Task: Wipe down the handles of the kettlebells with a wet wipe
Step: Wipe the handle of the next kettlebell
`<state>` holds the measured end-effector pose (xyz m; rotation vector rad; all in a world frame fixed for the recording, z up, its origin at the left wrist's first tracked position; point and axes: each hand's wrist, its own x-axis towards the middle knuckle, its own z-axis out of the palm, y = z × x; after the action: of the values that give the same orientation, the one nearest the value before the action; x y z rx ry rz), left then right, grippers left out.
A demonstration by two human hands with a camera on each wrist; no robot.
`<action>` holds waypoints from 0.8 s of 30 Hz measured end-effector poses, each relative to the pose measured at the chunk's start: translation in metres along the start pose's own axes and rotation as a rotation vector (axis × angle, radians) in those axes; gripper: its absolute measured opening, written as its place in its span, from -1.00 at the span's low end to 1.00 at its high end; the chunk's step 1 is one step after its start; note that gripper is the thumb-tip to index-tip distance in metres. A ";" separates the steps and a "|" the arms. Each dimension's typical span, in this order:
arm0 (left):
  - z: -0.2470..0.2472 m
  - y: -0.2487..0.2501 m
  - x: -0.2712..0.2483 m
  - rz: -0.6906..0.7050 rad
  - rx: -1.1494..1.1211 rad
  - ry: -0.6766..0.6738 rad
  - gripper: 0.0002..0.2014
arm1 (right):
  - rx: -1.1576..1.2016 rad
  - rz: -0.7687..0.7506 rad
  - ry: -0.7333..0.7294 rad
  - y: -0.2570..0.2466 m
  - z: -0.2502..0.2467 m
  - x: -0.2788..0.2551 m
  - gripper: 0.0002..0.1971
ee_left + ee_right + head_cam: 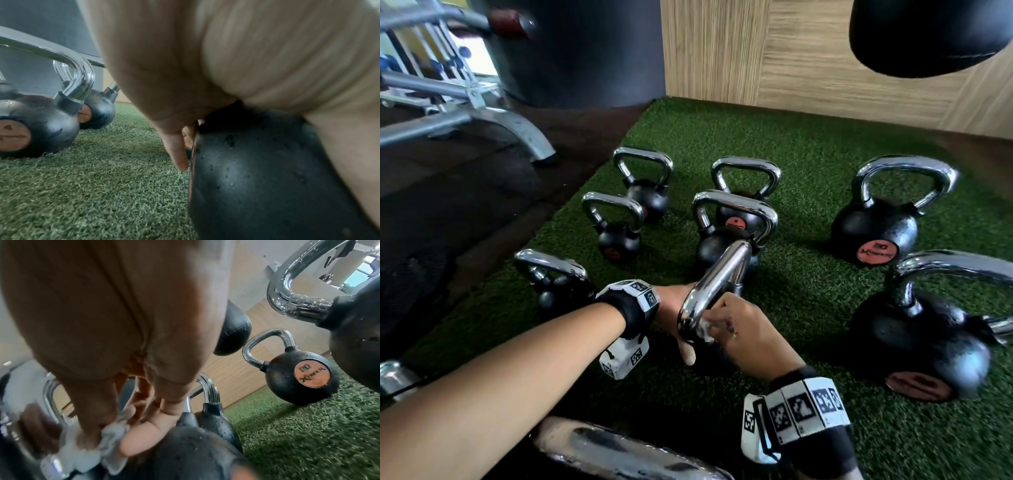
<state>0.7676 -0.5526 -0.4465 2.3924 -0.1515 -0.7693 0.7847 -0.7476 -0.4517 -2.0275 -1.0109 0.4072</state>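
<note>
Several black kettlebells with chrome handles stand on green turf [808, 144]. The one nearest the middle shows its chrome handle [717, 281] edge-on. My right hand [714, 334] pinches a crumpled white wet wipe [704, 331] against the near lower bend of that handle. In the right wrist view the wipe [86, 451] is bunched between thumb and fingers [131, 441], with blurred chrome to the left. My left hand [676, 322] lies on the left side of this kettlebell, its thumb pointing down. The left wrist view shows the palm over the black ball [257, 178] and one straight finger [179, 154].
Other kettlebells stand behind [643, 185] [743, 192], to the left [551, 277] and to the right [887, 212] [928, 329]. Another chrome handle [619, 452] lies just below my arms. A grey metal frame [465, 116] and a dark bag [578, 51] stand at back left.
</note>
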 end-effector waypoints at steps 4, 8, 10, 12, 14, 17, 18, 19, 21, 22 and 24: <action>0.004 0.000 0.003 0.151 0.043 0.042 -0.30 | 0.048 -0.015 -0.071 0.000 -0.003 0.003 -0.80; 0.004 -0.001 0.003 0.118 -0.020 -0.081 -0.35 | 0.093 0.016 -0.095 -0.004 -0.003 0.011 -0.74; 0.006 -0.011 0.009 0.050 -0.077 -0.074 -0.58 | 0.165 -0.020 -0.108 -0.003 -0.004 0.012 -0.74; 0.010 -0.019 0.013 -0.056 -0.062 0.022 -0.74 | 0.274 -0.075 -0.114 0.001 -0.004 0.011 -0.76; 0.007 -0.024 0.012 -0.132 0.003 0.176 -0.60 | 0.403 -0.071 -0.104 0.007 -0.001 0.011 -0.81; 0.000 -0.008 0.002 0.129 -0.077 0.032 -0.33 | 0.710 -0.013 -0.044 0.015 0.010 0.008 -0.87; 0.000 0.001 0.000 0.231 -0.076 -0.046 -0.19 | 0.848 -0.001 -0.026 0.017 0.014 0.007 -0.88; 0.001 0.005 0.001 0.299 -0.086 -0.084 -0.05 | 1.001 0.017 -0.013 0.018 0.018 0.006 -0.90; 0.001 0.007 0.007 0.362 -0.114 -0.099 0.13 | 1.252 0.048 0.010 0.020 0.023 0.006 -0.89; 0.000 0.005 0.009 0.358 -0.113 -0.085 0.15 | 1.317 0.057 0.017 0.020 0.026 0.006 -0.84; -0.003 0.001 0.008 0.343 -0.112 -0.085 0.14 | 1.354 0.072 0.043 0.019 0.029 0.007 -0.88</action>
<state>0.7758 -0.5540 -0.4483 2.1508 -0.5249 -0.6961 0.7813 -0.7331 -0.4840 -0.8237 -0.3746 0.7959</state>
